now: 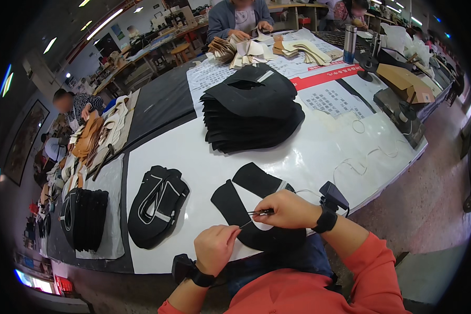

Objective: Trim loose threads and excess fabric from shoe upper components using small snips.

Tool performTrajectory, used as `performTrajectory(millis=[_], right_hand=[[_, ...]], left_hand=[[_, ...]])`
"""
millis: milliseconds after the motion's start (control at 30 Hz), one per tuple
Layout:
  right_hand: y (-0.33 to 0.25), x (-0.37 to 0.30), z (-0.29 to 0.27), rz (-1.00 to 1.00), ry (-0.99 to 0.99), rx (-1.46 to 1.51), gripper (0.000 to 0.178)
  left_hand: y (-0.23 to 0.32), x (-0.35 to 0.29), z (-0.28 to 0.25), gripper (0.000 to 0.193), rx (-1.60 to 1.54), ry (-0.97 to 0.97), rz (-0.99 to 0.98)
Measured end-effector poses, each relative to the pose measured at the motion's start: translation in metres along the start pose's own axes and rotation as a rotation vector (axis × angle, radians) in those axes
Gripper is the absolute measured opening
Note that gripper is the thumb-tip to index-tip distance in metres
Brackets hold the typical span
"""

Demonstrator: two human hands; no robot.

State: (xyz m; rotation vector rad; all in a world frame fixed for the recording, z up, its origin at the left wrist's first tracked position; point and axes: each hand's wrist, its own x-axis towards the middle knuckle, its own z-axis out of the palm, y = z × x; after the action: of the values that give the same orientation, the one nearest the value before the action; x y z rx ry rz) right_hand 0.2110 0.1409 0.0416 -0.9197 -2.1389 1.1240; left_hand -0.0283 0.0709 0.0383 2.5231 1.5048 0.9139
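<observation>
The person's left hand (214,250) has its thumb and fingertips pressed together, pinching the end of a thin, pale strand (244,225) that slants up toward the other hand; it is too small to tell whether it is thread or narrow tape. The right hand (289,208) is curled around a small dark-handled cutting tool with slender metal blades (266,212), its tips pointing left, just above the strand. Beneath both lies a black, U-shaped piece of soft sheet material (275,239) at the near edge of the white-covered bench (319,152), its two arms reaching away from the person and a short whitish band (283,186) showing on the right one. The right hand partly covers this piece. To the left, on the same white surface, rests a small pile of folded black pieces with pale edging lines (157,208). Farther left, a row of black pieces packed together (86,220) sits on translucent plastic sheeting (112,209). Beyond the hands rises a tall stack of curved black pieces (254,120), and to its right a loose, thin white cord (357,166) trails in loops. Across the bench, a co-worker in a grey-blue jacket (222,23) handles cream and tan pieces (251,52).
</observation>
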Motion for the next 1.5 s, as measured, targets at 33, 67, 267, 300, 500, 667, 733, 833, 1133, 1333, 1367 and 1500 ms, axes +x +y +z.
performTrajectory(millis=[33, 67, 267, 300, 500, 667, 733, 833, 1133, 1333, 1367, 1500], right_hand=[[0.002, 0.0, 0.0, 0.0, 0.0, 0.0, 0.021], [0.005, 0.001, -0.001, -0.01, 0.03, -0.029, 0.02], [0.014, 0.002, -0.014, -0.014, 0.18, -0.147, 0.018], [0.014, 0.003, -0.017, -0.017, 0.223, -0.215, 0.016], [0.022, 0.008, -0.031, -0.084, 0.342, -0.442, 0.012], [0.019, 0.015, -0.049, -0.064, 0.394, -0.54, 0.007], [0.02, 0.021, -0.059, -0.142, 0.573, -0.708, 0.006], [0.009, 0.044, -0.065, -0.244, 0.767, -0.795, 0.01], [0.012, 0.048, -0.022, -0.005, 0.198, -0.351, 0.015], [0.017, 0.055, -0.01, 0.232, -0.167, -0.209, 0.026], [0.015, 0.057, -0.007, 0.234, -0.173, -0.204, 0.026], [0.016, 0.067, 0.011, 0.146, -0.215, -0.178, 0.024]], left_hand=[[-0.002, -0.001, 0.001, 0.008, -0.002, 0.01, -0.003], [-0.004, -0.002, 0.001, 0.008, -0.005, 0.019, -0.006], [-0.02, -0.011, 0.007, 0.021, 0.022, -0.06, -0.072], [-0.022, -0.012, 0.009, 0.021, 0.022, -0.062, -0.075], [-0.028, -0.024, 0.019, 0.053, 0.12, -0.204, -0.033], [-0.016, -0.037, 0.021, 0.056, 0.119, -0.246, -0.028], [-0.008, -0.038, 0.02, 0.056, 0.123, -0.254, -0.024], [0.0, -0.043, 0.024, 0.058, 0.13, -0.278, -0.024], [0.01, -0.053, 0.026, 0.056, -0.08, -0.253, -0.024], [-0.003, -0.058, 0.018, 0.05, 0.008, -0.142, -0.18], [-0.005, -0.058, 0.017, 0.051, 0.068, -0.166, -0.163], [-0.007, -0.06, 0.021, 0.05, 0.115, -0.176, -0.154]])
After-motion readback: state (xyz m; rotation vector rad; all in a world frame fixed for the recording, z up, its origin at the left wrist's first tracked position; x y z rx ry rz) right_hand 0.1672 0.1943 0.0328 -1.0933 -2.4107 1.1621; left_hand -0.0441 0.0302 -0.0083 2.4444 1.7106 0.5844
